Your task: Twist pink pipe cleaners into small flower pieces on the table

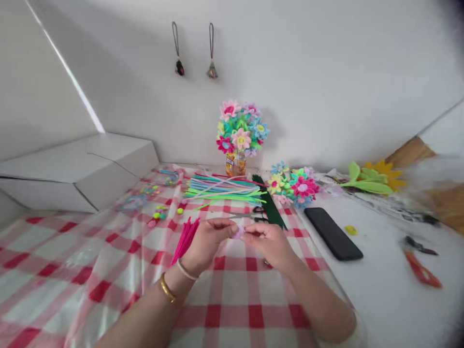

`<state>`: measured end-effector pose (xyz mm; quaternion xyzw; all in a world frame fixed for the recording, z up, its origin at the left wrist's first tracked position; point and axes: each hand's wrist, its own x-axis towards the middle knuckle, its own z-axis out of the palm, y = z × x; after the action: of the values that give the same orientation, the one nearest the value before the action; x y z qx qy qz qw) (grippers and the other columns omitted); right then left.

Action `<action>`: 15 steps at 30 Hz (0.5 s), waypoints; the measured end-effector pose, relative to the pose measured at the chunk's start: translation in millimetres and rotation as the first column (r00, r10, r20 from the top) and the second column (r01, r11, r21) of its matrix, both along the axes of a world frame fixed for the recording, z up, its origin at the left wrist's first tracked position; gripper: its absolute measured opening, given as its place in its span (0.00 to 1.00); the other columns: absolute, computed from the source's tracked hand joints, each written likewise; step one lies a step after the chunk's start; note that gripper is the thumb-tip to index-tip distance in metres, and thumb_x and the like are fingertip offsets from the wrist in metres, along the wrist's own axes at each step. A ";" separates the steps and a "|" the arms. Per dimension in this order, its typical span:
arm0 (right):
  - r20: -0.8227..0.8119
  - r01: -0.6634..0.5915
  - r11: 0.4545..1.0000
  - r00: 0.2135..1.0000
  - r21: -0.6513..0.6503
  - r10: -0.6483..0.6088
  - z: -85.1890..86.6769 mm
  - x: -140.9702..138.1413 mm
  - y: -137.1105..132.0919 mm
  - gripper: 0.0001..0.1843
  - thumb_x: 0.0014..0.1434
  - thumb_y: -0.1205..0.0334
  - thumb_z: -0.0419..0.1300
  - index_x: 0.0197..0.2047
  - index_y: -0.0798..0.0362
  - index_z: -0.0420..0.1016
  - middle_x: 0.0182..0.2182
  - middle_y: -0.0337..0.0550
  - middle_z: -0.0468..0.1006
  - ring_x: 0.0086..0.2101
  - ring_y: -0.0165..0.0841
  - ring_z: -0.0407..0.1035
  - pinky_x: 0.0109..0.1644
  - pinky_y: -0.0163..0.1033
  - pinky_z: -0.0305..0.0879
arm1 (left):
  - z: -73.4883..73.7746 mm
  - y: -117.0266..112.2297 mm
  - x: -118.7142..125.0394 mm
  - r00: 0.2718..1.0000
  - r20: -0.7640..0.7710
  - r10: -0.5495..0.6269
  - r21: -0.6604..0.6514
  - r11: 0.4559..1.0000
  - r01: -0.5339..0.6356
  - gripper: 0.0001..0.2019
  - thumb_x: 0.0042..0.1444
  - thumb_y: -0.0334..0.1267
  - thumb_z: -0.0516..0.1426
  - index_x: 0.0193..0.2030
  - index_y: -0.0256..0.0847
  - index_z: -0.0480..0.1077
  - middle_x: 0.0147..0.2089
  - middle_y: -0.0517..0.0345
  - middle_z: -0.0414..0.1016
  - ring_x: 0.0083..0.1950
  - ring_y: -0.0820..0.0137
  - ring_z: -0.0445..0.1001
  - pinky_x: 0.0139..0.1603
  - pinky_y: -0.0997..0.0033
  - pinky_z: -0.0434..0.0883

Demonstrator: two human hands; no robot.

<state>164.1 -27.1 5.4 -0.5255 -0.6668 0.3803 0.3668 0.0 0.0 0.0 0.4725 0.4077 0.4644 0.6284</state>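
Between my two hands, above the checked tablecloth, is a small lilac piece of pipe cleaner, partly covered by the fingers. My left hand pinches it from the left and my right hand from the right. Its exact shape is too small to make out. A bundle of magenta pipe cleaners lies beside my left wrist. Just beyond the hands are scissors with dark handles. Farther back lies a pile of blue, green and pink pipe cleaners, with dark green ones to its right.
Fuzzy flowers fill a jar by the wall. Another flower bunch and a black phone lie right. Small pompoms sit left on the red-and-white tablecloth. A white box stands back left; red-handled pliers lie far right.
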 end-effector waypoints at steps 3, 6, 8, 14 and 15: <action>0.015 0.022 1.000 1.000 0.011 -0.023 3.1 -0.6 -0.1 0.11 0.52 0.55 0.58 0.30 0.53 0.76 0.24 0.37 0.72 0.26 0.29 0.63 0.29 0.33 0.56 | -1.3 -1.8 -1.9 1.000 0.008 -0.023 -0.008 1.000 0.024 0.08 0.39 0.37 0.65 0.27 0.36 0.75 0.26 0.59 0.76 0.29 0.74 0.70 0.35 0.73 0.66; 0.073 0.010 0.999 0.997 0.034 -0.013 5.8 0.3 -1.2 0.10 0.53 0.57 0.57 0.27 0.52 0.75 0.22 0.36 0.70 0.25 0.28 0.62 0.28 0.33 0.55 | 1.4 -2.6 -5.5 0.992 -0.107 -0.067 0.046 0.996 0.072 0.09 0.40 0.38 0.64 0.29 0.37 0.75 0.29 0.57 0.77 0.32 0.71 0.71 0.37 0.71 0.66; 0.126 -0.024 0.999 0.992 0.048 0.018 6.3 1.0 -2.5 0.11 0.53 0.58 0.56 0.24 0.52 0.72 0.21 0.35 0.68 0.24 0.28 0.60 0.26 0.32 0.53 | 4.5 -2.8 -8.5 0.964 -0.254 -0.080 0.126 0.985 0.115 0.10 0.42 0.38 0.63 0.33 0.38 0.76 0.34 0.55 0.77 0.36 0.69 0.71 0.39 0.71 0.66; 0.322 -0.118 0.985 0.944 0.129 0.071 0.1 0.1 -4.4 0.11 0.51 0.65 0.54 0.19 0.52 0.68 0.19 0.35 0.66 0.23 0.27 0.60 0.27 0.33 0.52 | 6.5 -3.3 -10.7 0.775 -0.619 -0.130 0.306 0.868 0.390 0.07 0.49 0.37 0.57 0.29 0.40 0.76 0.28 0.56 0.76 0.32 0.69 0.70 0.34 0.72 0.64; 0.343 -0.123 0.982 0.937 0.142 0.067 -0.5 0.0 -4.1 0.11 0.51 0.65 0.54 0.19 0.52 0.68 0.19 0.35 0.67 0.24 0.28 0.60 0.27 0.33 0.52 | 6.0 -3.4 -10.2 0.747 -0.653 -0.119 0.326 0.847 0.420 0.07 0.50 0.37 0.57 0.28 0.40 0.76 0.27 0.57 0.75 0.30 0.70 0.70 0.33 0.72 0.63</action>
<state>164.2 -31.2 4.9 -0.5185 -0.7728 0.2473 0.2699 -10.2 -3.4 6.0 0.7848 0.3931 0.2693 0.3963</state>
